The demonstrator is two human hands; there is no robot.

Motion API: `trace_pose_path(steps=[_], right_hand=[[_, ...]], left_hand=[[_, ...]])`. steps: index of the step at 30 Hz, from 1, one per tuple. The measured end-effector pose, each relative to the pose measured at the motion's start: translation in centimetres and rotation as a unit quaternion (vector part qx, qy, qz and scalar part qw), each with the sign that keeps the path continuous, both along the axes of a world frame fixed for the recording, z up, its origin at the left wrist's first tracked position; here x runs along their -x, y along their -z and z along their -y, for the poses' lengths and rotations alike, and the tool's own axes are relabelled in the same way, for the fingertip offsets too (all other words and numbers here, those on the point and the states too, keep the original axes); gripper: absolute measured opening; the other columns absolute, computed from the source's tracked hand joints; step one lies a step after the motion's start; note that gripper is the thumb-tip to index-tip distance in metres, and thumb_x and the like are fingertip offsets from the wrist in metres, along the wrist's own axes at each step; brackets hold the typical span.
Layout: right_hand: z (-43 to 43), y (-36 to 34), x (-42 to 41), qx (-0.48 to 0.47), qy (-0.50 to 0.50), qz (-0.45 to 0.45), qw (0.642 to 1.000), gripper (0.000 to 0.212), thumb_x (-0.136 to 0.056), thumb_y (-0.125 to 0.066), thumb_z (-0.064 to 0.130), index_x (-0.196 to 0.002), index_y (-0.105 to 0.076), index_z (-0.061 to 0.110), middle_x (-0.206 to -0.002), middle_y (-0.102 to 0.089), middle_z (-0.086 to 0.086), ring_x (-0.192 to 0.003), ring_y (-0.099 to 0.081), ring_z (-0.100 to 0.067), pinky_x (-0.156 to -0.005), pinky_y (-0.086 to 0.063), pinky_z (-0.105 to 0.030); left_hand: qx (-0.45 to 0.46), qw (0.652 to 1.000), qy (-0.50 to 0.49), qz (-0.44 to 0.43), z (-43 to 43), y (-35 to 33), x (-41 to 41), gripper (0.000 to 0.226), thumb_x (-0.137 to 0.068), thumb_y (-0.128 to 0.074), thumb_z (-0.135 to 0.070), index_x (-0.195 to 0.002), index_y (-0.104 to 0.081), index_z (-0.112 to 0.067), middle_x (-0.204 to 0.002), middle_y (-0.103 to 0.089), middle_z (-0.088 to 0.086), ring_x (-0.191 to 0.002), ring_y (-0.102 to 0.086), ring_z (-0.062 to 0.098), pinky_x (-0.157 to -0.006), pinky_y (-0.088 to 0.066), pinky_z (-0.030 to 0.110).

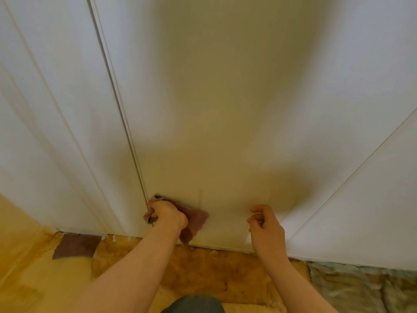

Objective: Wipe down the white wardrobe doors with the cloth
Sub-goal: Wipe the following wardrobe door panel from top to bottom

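The white wardrobe door [225, 109] fills most of the view, seen from low down near its bottom edge. My left hand [168, 214] grips a dusty-pink cloth [197, 219] and holds it against the door's lower left corner, right beside the vertical seam [126, 123] between this door and the one to its left [56, 109]. Part of the cloth hangs down below my wrist. My right hand [265, 224] hovers close to the same door further right, fingers loosely curled, holding nothing.
A third white panel [372, 188] angles off at the right. Below the doors lies a yellowish floor [33, 279], a brown worn patch [203, 267], a dark purple scrap [76, 246] at the left and a shaggy rug [361, 288] at the right. My knee [194, 304] shows at the bottom edge.
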State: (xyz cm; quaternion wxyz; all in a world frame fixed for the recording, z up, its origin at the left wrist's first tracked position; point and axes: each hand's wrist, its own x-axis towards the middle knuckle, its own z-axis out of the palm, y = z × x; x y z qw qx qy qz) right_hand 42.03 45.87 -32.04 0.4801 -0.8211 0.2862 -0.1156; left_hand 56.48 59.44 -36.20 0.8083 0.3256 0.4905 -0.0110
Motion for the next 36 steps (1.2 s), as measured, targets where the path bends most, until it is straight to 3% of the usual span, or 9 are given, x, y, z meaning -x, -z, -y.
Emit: trace_pose_path(steps=[3,6,9,11,14,17,23,29,36], right_hand=[[0.0,0.4,0.4,0.005,-0.001,-0.008,1.000,0.019,-0.092,-0.043,0.005,-0.100,-0.049,0.021,-0.083,-0.057,0.004,-0.063,-0.052,-0.014,-0.056,-0.040,-0.021],[0.3,0.8,0.6,0.012,0.004,-0.014,1.000,0.018,-0.093,-0.043,0.006,-0.101,-0.049,0.021,-0.087,-0.058,0.001,-0.063,-0.054,-0.016,-0.054,-0.039,-0.020],[0.2,1.2,0.5,0.011,0.005,-0.017,1.000,0.018,-0.093,-0.043,0.005,-0.101,-0.049,0.020,-0.087,-0.058,0.001,-0.062,-0.053,-0.015,-0.053,-0.039,-0.019],[-0.4,1.5,0.1,0.011,-0.002,-0.023,1.000,0.018,-0.093,-0.043,0.006,-0.100,-0.048,0.021,-0.086,-0.058,0.002,-0.061,-0.052,-0.014,-0.054,-0.040,-0.020],[-1.1,1.9,-0.1,0.008,-0.017,-0.029,0.999,0.018,-0.093,-0.043,0.007,-0.099,-0.048,0.022,-0.083,-0.057,0.006,-0.061,-0.051,-0.013,-0.054,-0.040,-0.022],[-1.3,2.5,0.1,0.012,-0.016,-0.039,0.999,0.017,-0.093,-0.043,0.007,-0.100,-0.049,0.021,-0.081,-0.056,0.008,-0.061,-0.051,-0.014,-0.056,-0.041,-0.026],[-1.6,3.2,-0.1,0.005,-0.011,-0.051,0.999,0.017,-0.092,-0.044,0.007,-0.100,-0.050,0.021,-0.082,-0.056,0.008,-0.054,-0.047,-0.014,-0.053,-0.038,-0.026],[-1.1,3.3,0.2,0.009,-0.014,-0.053,0.998,0.017,-0.093,-0.043,0.007,-0.101,-0.050,0.020,-0.083,-0.056,0.006,-0.051,-0.045,-0.013,-0.051,-0.038,-0.025],[-0.9,3.4,0.3,-0.001,0.000,-0.053,0.999,0.016,-0.094,-0.043,0.007,-0.102,-0.049,0.019,-0.084,-0.055,0.005,-0.058,-0.049,-0.012,-0.053,-0.041,-0.025]], left_hand=[[0.059,0.996,0.058,-0.028,-1.3,2.7,-0.1,0.022,-0.079,-0.049,-0.048,-0.079,-0.040,-0.028,-0.096,-0.050,-0.005,-0.079,-0.050,0.019,-0.071,-0.043,0.032],[0.034,0.989,0.136,0.037,-0.8,0.0,1.5,0.032,-0.092,-0.050,-0.039,-0.066,-0.041,-0.024,-0.060,-0.050,-0.006,-0.060,-0.045,0.012,-0.059,-0.040,0.026],[0.041,0.985,0.143,0.087,0.6,-1.0,2.4,0.035,-0.097,-0.041,-0.051,-0.102,-0.057,-0.020,-0.104,-0.062,-0.001,-0.094,-0.059,0.018,-0.086,-0.048,0.034],[0.017,0.988,0.140,0.071,0.3,-0.2,2.8,0.056,-0.094,-0.039,-0.059,-0.134,-0.040,-0.020,-0.136,-0.049,0.002,-0.122,-0.049,0.020,-0.106,-0.038,0.040],[0.055,0.984,0.155,0.070,-0.8,2.0,3.0,0.028,-0.096,-0.039,-0.054,-0.090,-0.047,-0.028,-0.083,-0.049,0.000,-0.075,-0.052,0.018,-0.075,-0.049,0.036],[0.135,0.967,0.194,0.100,-2.0,2.3,3.5,0.049,-0.097,-0.031,-0.057,-0.062,-0.036,-0.023,-0.060,-0.036,-0.002,-0.047,-0.041,0.016,-0.052,-0.044,0.023],[0.216,0.955,0.166,0.114,-2.4,0.7,3.4,0.049,-0.095,-0.031,-0.060,-0.092,-0.054,-0.017,-0.102,-0.057,0.007,-0.106,-0.055,0.023,-0.105,-0.035,0.039],[0.237,0.964,0.111,0.044,-3.8,4.1,2.7,0.052,-0.096,-0.027,-0.061,-0.063,-0.039,-0.022,-0.045,-0.039,-0.007,-0.040,-0.038,0.007,-0.040,-0.035,0.009],[0.254,0.961,0.093,0.061,-3.9,2.3,2.3,0.047,-0.099,-0.030,-0.050,-0.063,-0.040,-0.021,-0.050,-0.040,-0.008,-0.036,-0.039,0.006,-0.035,-0.034,0.007]])
